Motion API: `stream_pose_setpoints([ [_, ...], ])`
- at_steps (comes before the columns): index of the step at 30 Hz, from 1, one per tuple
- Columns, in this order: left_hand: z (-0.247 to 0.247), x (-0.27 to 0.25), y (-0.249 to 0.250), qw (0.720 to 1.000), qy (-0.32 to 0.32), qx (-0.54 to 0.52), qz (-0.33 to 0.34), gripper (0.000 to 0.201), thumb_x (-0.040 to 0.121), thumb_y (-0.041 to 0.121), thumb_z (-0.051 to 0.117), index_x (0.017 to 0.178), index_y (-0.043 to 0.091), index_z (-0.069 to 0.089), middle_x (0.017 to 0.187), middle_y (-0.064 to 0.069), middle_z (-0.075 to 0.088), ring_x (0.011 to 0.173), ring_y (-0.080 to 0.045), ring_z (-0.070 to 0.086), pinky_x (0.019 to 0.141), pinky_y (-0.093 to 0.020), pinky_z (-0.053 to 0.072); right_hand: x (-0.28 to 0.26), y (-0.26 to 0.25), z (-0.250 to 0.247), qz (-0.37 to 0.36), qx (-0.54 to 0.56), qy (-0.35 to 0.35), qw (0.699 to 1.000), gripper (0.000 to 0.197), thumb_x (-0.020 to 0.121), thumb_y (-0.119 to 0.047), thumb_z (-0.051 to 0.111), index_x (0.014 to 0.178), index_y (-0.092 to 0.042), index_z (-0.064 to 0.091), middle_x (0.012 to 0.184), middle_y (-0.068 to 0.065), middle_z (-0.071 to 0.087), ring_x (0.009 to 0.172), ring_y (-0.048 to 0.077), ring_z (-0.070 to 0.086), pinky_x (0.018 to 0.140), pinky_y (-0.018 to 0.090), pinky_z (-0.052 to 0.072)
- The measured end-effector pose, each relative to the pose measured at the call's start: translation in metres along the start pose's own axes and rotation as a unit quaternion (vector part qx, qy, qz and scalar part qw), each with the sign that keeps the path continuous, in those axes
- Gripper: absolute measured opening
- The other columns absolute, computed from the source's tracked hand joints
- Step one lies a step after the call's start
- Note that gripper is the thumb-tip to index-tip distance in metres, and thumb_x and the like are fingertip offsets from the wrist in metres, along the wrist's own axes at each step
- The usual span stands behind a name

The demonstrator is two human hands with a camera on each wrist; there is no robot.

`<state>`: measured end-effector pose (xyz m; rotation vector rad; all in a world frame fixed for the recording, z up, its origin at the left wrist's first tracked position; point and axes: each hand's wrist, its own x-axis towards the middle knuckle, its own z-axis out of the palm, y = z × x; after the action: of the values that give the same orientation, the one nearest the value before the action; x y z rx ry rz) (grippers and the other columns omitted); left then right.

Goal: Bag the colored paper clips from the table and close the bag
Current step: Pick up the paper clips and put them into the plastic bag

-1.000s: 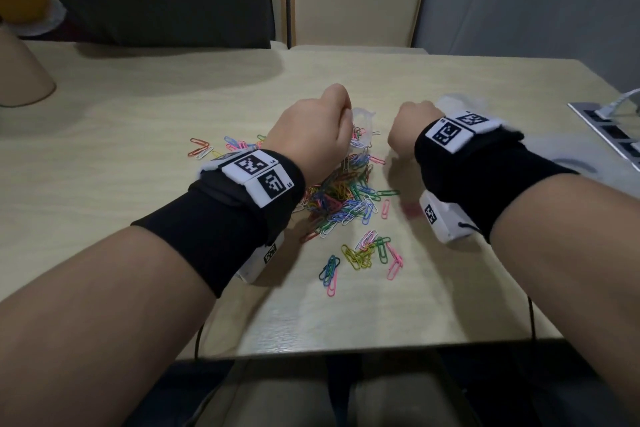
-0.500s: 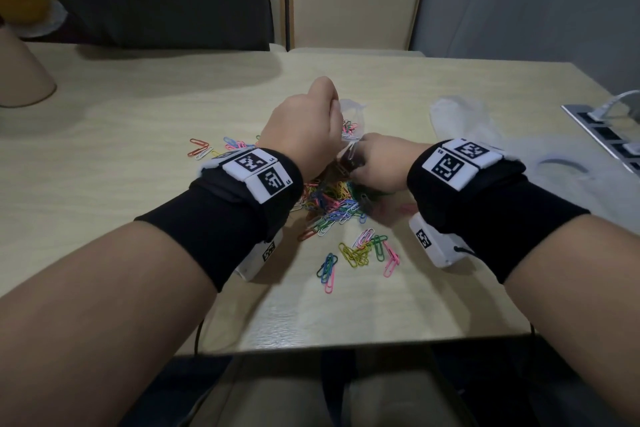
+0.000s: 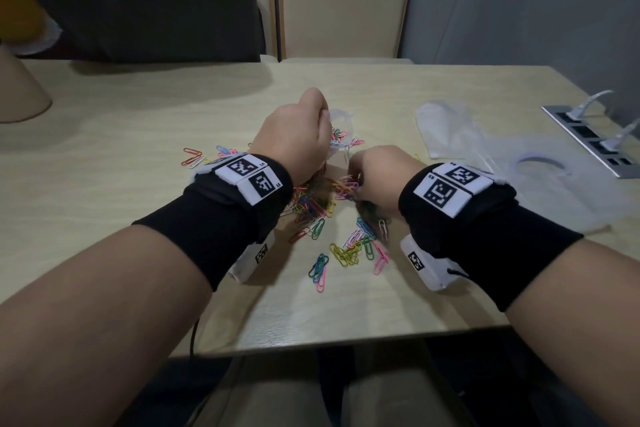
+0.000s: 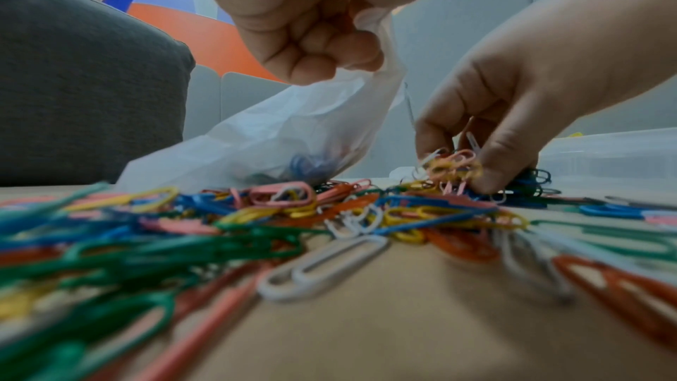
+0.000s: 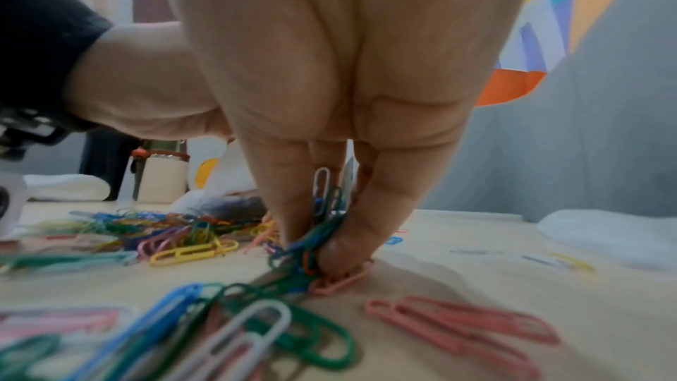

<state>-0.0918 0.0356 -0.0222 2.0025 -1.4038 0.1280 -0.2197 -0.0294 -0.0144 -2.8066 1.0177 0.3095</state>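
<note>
A pile of colored paper clips (image 3: 313, 210) lies on the light wooden table (image 3: 138, 135), with more clips (image 3: 346, 251) scattered nearer me. My left hand (image 3: 294, 139) grips the top edge of a small clear plastic bag (image 4: 278, 138), held up above the pile; a few clips show inside it. My right hand (image 3: 375, 177) is down in the pile, and its fingertips (image 5: 340, 248) pinch a bunch of clips (image 5: 311, 239) against the table. In the left wrist view the right hand (image 4: 487, 138) is just right of the bag.
A second clear plastic bag (image 3: 485, 142) lies flat at the right. A metal socket strip (image 3: 592, 142) with white plugs sits at the far right edge. A beige cone-shaped object (image 3: 19, 90) stands far left. Chairs (image 3: 343, 14) are behind the table.
My right hand has come down from beside the bag's mouth into the pile and closed its fingers on a bunch of clips. The left hand has kept holding the bag up.
</note>
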Motion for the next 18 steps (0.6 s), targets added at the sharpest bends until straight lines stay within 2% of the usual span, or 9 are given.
stream_pose_setpoints([
  [3,0.0,0.0,0.0,1.0,-0.001,-0.001,0.002,0.021,0.099,0.024,0.037,0.105,0.008,0.05,0.081,-0.016,0.062,0.075,-0.032,0.052,0.062,-0.035,0.035,0.003,0.009,-0.002,0.043,0.059,0.02,0.997,0.023,0.087,-0.021,0.068,0.11,-0.015,0.069,0.108,0.006,0.07,0.1,0.026,0.064,0.077,0.026,0.046],
  [5,0.0,0.0,0.0,1.0,-0.001,-0.002,0.002,0.021,0.099,0.024,0.037,0.105,0.008,0.05,0.079,-0.015,0.061,0.075,-0.032,0.051,0.062,-0.036,0.036,0.004,0.015,-0.006,0.073,0.141,0.037,0.987,0.016,0.086,-0.019,0.07,0.101,-0.012,0.073,0.1,0.007,0.072,0.094,0.025,0.067,0.082,0.029,0.054],
  [7,0.001,0.0,0.0,1.0,-0.002,0.004,-0.002,0.021,0.099,0.025,0.037,0.104,0.009,0.05,0.075,-0.01,0.056,0.071,-0.03,0.047,0.061,-0.034,0.033,0.004,0.019,-0.013,0.103,0.283,0.058,0.952,0.002,0.085,-0.011,0.071,0.085,-0.009,0.071,0.081,0.007,0.071,0.077,0.022,0.069,0.08,0.034,0.059],
  [9,0.001,0.001,-0.001,1.0,-0.002,0.008,-0.004,0.021,0.099,0.025,0.037,0.104,0.009,0.05,0.073,-0.006,0.052,0.07,-0.027,0.045,0.061,-0.033,0.031,0.007,0.023,-0.022,0.122,0.397,0.09,0.905,0.017,0.085,-0.003,0.071,0.071,-0.011,0.064,0.068,0.005,0.064,0.062,0.019,0.065,0.073,0.032,0.061],
  [10,0.002,0.001,-0.001,1.0,-0.002,0.008,-0.004,0.021,0.099,0.025,0.037,0.104,0.009,0.05,0.073,-0.005,0.052,0.07,-0.027,0.044,0.061,-0.033,0.031,0.008,0.023,-0.026,0.123,0.445,0.105,0.881,0.021,0.084,0.0,0.07,0.068,-0.011,0.061,0.068,0.005,0.062,0.062,0.02,0.064,0.073,0.033,0.061],
  [12,0.002,0.001,0.0,1.0,-0.003,0.006,-0.003,0.021,0.099,0.025,0.037,0.104,0.01,0.05,0.073,-0.005,0.052,0.07,-0.027,0.045,0.062,-0.033,0.031,0.011,0.021,-0.034,0.111,0.515,0.126,0.841,0.022,0.082,0.002,0.072,0.067,-0.011,0.061,0.075,0.009,0.064,0.074,0.025,0.067,0.078,0.037,0.06],
  [14,0.002,0.001,0.0,1.0,-0.006,0.007,-0.003,0.021,0.099,0.025,0.037,0.105,0.01,0.05,0.074,-0.005,0.052,0.071,-0.027,0.045,0.062,-0.033,0.031,0.016,0.018,-0.037,0.101,0.549,0.134,0.818,0.02,0.08,0.001,0.073,0.068,-0.01,0.062,0.087,0.016,0.068,0.087,0.031,0.07,0.083,0.04,0.059],
  [16,0.003,0.001,0.0,1.0,-0.005,0.007,-0.001,0.021,0.099,0.025,0.037,0.104,0.01,0.05,0.074,-0.005,0.052,0.071,-0.027,0.045,0.062,-0.033,0.031,0.022,0.014,-0.039,0.09,0.554,0.126,0.818,0.019,0.081,-0.002,0.072,0.069,-0.012,0.061,0.092,0.017,0.068,0.089,0.029,0.07,0.084,0.04,0.06],
  [18,0.003,0.001,-0.001,1.0,-0.003,0.005,0.004,0.021,0.099,0.025,0.038,0.104,0.01,0.05,0.073,-0.006,0.052,0.07,-0.028,0.046,0.061,-0.032,0.031,0.028,0.013,-0.038,0.082,0.548,0.105,0.826,0.017,0.083,-0.007,0.07,0.073,-0.016,0.06,0.092,0.011,0.066,0.083,0.022,0.069,0.08,0.034,0.061],
])
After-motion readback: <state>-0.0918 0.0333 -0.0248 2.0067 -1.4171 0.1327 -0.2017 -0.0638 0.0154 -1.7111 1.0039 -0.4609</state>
